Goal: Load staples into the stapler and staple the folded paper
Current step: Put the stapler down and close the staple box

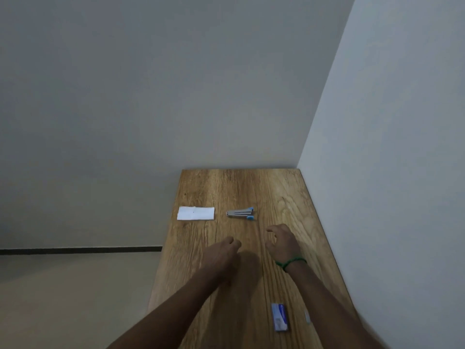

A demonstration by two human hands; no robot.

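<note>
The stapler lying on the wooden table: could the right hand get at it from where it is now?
Probably yes. The right hand hovers open just short of the stapler, with only bare table between them; the left hand sits off to the side.

White paper (195, 213) (blue-tipped stapler (240, 213)).

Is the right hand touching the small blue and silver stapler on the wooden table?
Apart. The head view shows bare wood between the right hand and the small blue and silver stapler, which lies farther up the wooden table.
</note>
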